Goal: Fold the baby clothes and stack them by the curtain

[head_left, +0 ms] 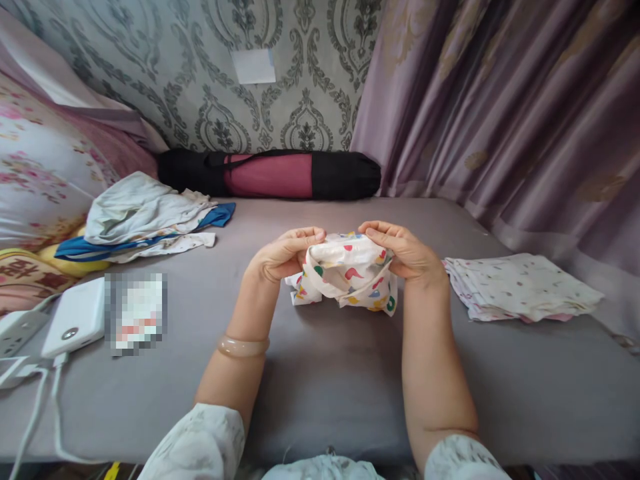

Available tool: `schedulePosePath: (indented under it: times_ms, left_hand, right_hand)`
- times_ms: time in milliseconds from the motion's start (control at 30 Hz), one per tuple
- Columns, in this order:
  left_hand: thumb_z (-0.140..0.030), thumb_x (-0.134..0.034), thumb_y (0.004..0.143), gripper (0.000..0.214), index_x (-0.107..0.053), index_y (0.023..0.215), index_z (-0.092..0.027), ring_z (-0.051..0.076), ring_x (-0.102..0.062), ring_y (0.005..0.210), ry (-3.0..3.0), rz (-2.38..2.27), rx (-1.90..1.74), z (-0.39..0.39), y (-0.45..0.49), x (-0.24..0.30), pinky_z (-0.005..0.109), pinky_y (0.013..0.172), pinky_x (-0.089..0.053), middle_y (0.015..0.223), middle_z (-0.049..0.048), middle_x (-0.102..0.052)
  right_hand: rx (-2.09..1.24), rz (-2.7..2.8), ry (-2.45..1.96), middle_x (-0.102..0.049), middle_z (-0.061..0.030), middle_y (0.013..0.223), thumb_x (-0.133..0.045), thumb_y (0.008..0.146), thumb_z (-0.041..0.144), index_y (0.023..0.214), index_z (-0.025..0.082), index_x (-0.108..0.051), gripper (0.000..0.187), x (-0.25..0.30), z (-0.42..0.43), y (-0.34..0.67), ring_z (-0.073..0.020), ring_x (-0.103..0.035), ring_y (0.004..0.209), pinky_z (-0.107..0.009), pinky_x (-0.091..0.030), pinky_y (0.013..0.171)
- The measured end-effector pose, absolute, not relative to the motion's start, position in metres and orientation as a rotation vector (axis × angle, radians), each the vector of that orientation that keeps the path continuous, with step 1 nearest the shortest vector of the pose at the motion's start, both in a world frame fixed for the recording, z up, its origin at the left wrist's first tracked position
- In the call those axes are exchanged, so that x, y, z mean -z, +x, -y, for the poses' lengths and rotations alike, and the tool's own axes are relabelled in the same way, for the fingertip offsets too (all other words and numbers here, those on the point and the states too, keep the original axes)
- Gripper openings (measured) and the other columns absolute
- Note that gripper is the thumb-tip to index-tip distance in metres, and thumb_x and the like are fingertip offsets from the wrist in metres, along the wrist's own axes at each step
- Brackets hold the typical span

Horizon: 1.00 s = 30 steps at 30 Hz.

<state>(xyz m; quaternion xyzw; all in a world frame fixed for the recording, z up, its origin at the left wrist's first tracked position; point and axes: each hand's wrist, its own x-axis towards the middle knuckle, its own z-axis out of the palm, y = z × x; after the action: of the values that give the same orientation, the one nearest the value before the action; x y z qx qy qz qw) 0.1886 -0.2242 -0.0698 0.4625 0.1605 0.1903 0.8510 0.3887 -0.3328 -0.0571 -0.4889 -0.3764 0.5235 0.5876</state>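
A small white garment (357,272) printed with red, yellow, blue and green shapes is stretched between my two hands, just above the grey bed sheet. My left hand (289,252) pinches its left edge between thumb and fingers. On the opposite edge, my right hand (400,248) grips the cloth in the same way. A band of the fabric curves open toward me, and the lower folds hang down to the sheet. Which part of the garment this opening is, I cannot tell.
Folded patterned cloths (523,285) lie stacked at right. Left are a loose clothes pile (145,217), a white power bank (75,317) with cables, a power strip (20,331) and a blurred packet (137,312). A black-and-maroon rolled bag (270,175) lies along the wall.
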Motion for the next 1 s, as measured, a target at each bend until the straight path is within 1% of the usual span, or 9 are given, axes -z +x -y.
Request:
schedulePosePath:
  times_ms: [133,233,333,400,467,533,667,833,1000]
  left_hand:
    - [-0.020,-0.080,0.068,0.025,-0.064,0.087,-0.015,0.010,-0.061,0.060,0.921,-0.368,-0.462,0.222,0.191,0.072,0.019,0.055,-0.047,0.071,-0.0009,-0.065]
    - [-0.024,-0.079,0.070,0.022,-0.064,0.081,-0.014,0.009,-0.060,0.058,0.935,-0.351,-0.463,0.220,0.192,0.074,0.019,0.054,-0.047,0.070,-0.0009,-0.064]
    - [-0.032,-0.080,0.070,0.025,-0.064,0.074,-0.013,0.010,-0.059,0.056,0.963,-0.349,-0.443,0.220,0.191,0.074,0.020,0.055,-0.046,0.066,-0.0006,-0.063]
    - [-0.035,-0.079,0.070,0.027,-0.065,0.075,-0.014,0.011,-0.060,0.058,0.999,-0.358,-0.438,0.220,0.189,0.073,0.022,0.056,-0.047,0.066,-0.0002,-0.064]
    - [-0.034,-0.081,0.068,0.027,-0.066,0.079,-0.014,0.012,-0.062,0.062,1.059,-0.361,-0.458,0.221,0.186,0.071,0.024,0.060,-0.048,0.070,0.0007,-0.065]
    - [-0.026,-0.084,0.064,0.028,-0.067,0.082,-0.013,0.012,-0.062,0.067,1.142,-0.374,-0.490,0.223,0.185,0.069,0.023,0.064,-0.047,0.075,0.0014,-0.067]
    - [-0.016,-0.083,0.059,0.030,-0.066,0.084,-0.013,0.010,-0.060,0.069,1.286,-0.447,-0.525,0.225,0.185,0.069,0.022,0.066,-0.045,0.078,0.0004,-0.066]
    - [-0.021,-0.080,0.062,0.028,-0.065,0.084,-0.015,0.011,-0.059,0.066,1.370,-0.557,-0.569,0.226,0.187,0.071,0.023,0.062,-0.045,0.075,0.0000,-0.066]
    - [-0.026,-0.080,0.062,0.027,-0.068,0.083,-0.014,0.012,-0.060,0.065,1.422,-0.597,-0.590,0.226,0.185,0.069,0.023,0.061,-0.045,0.073,0.0017,-0.067]
  right_hand:
    - [-1.231,0.934,-1.137,-0.067,0.0015,0.076,-0.083,0.062,0.040,0.081,0.022,-0.067,0.031,0.062,0.330,0.391,-0.0106,-0.058,0.058,-0.022,-0.045,0.052]
    - [-1.230,0.929,-1.107,-0.065,0.0032,0.073,-0.083,0.062,0.042,0.080,0.022,-0.065,0.032,0.065,0.327,0.391,-0.0095,-0.057,0.057,-0.021,-0.044,0.052]
    - [-1.242,0.901,-1.076,-0.059,0.0056,0.062,-0.083,0.062,0.046,0.075,0.021,-0.064,0.034,0.066,0.327,0.393,-0.0069,-0.051,0.050,-0.019,-0.040,0.047]
    - [-1.246,0.909,-1.084,-0.053,0.0065,0.055,-0.081,0.064,0.052,0.069,0.020,-0.063,0.037,0.067,0.329,0.395,-0.0057,-0.045,0.045,-0.019,-0.036,0.044]
    - [-1.234,0.940,-1.106,-0.051,0.0066,0.053,-0.080,0.064,0.054,0.067,0.019,-0.063,0.039,0.067,0.331,0.398,-0.0054,-0.042,0.044,-0.019,-0.034,0.043]
    - [-1.209,0.982,-1.138,-0.053,0.0059,0.056,-0.082,0.062,0.051,0.071,0.019,-0.064,0.037,0.066,0.334,0.402,-0.0058,-0.044,0.047,-0.019,-0.035,0.045]
    - [-1.161,1.092,-1.264,-0.062,0.0031,0.070,-0.083,0.062,0.040,0.083,0.021,-0.067,0.033,0.063,0.341,0.405,-0.0092,-0.054,0.060,-0.022,-0.044,0.056]
    - [-1.032,1.209,-1.420,-0.066,0.0007,0.081,-0.079,0.064,0.034,0.090,0.021,-0.068,0.031,0.058,0.345,0.403,-0.0127,-0.059,0.070,-0.025,-0.047,0.064]
    - [-0.841,1.234,-1.556,-0.067,-0.0003,0.075,-0.075,0.067,0.033,0.085,0.020,-0.071,0.023,0.058,0.343,0.396,-0.0134,-0.057,0.066,-0.025,-0.044,0.060]
